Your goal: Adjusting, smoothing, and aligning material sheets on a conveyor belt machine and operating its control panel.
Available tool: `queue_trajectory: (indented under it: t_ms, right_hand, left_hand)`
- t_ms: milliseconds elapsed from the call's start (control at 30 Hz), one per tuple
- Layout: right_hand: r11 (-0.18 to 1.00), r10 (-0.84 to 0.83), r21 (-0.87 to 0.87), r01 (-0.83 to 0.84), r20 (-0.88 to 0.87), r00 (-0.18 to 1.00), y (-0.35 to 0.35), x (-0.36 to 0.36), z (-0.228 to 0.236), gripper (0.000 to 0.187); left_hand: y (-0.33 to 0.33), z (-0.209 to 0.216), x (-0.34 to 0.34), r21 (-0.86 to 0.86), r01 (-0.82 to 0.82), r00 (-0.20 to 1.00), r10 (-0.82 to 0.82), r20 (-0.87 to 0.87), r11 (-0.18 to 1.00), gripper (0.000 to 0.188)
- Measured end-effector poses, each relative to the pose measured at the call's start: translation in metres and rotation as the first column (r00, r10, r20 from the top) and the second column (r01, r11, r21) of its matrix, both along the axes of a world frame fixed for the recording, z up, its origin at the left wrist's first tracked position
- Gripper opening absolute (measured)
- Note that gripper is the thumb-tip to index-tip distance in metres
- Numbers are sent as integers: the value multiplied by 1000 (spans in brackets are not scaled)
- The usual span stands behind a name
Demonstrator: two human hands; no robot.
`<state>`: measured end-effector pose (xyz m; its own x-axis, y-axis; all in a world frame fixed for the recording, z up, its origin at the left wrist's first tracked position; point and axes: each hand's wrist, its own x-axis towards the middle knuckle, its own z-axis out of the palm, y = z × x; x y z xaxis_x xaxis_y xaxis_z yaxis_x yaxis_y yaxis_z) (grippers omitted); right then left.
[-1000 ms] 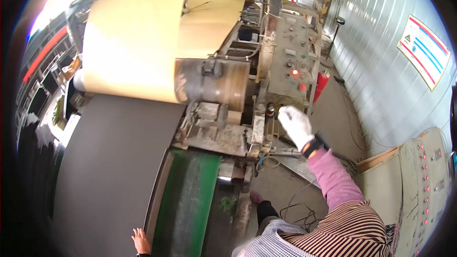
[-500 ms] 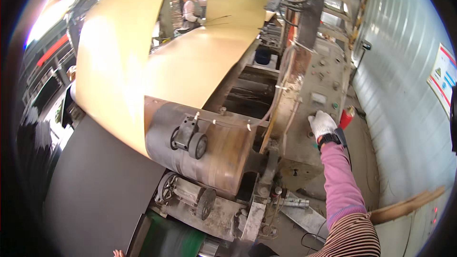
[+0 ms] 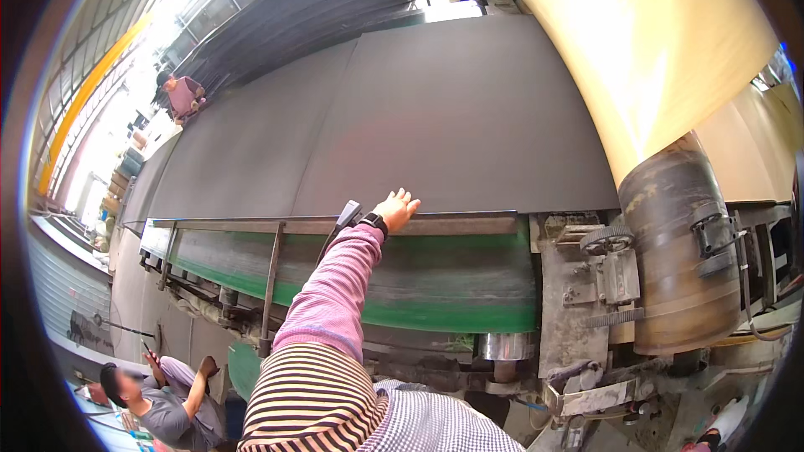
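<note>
My left hand [image 3: 397,208], bare with a dark watch at the wrist, reaches to the near edge of a wide dark grey sheet [image 3: 469,117]. Its fingers are stretched out, holding nothing; whether they touch the sheet I cannot tell. Below the forearm runs a green conveyor belt [image 3: 419,310] behind a metal rail. At the lower right edge my right hand [image 3: 730,418] shows small in a whitish glove, with a dark band at the wrist. Its fingers are too unclear to read. A broad yellow-tan sheet [image 3: 645,42] slopes down to the worn roller [image 3: 682,285].
Gears [image 3: 609,240] and a small wheeled bracket [image 3: 712,230] sit beside the roller. One person [image 3: 182,96] stands at the sheet's far left end. Another person [image 3: 172,410] sits at the lower left. Stacked dark sheets [image 3: 310,12] lie behind.
The view has swung left, away from the control panel where my gloved right hand was. My left hand, barely showing at the lower edge before, now extends over the dark sheet's edge.
</note>
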<state>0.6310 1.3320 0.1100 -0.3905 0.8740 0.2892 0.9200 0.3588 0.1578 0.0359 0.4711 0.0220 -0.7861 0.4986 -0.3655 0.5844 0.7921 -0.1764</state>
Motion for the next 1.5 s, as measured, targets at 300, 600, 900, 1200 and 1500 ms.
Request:
queue_trajectory:
  t_ms: [300, 600, 900, 1200, 1500]
  right_hand:
    - [959, 38, -187, -213, -661, 750, -44, 43, 40, 38]
    - [980, -190, 26, 199, -208, 960, -132, -48, 76, 31]
    - [995, 45, 102, -16, -287, 957, -121, -49, 74, 34]
    - [942, -76, -323, -91, -470, 879, -94, -17, 53, 47]
    - [974, 198, -23, -225, -398, 896, -107, -2, 60, 42]
  left_hand:
    - [96, -41, -15, 554, 443, 896, -329, -298, 705, 41]
    - [114, -32, -16, 396, 372, 928, -346, -139, 840, 28]
    - [176, -15, -6, 444, 528, 849, -441, -290, 725, 29]
    - [209, -22, 1, 498, 317, 946, -306, -107, 807, 38]
    - [242, -1, 13, 544, 521, 853, -431, -296, 658, 42]
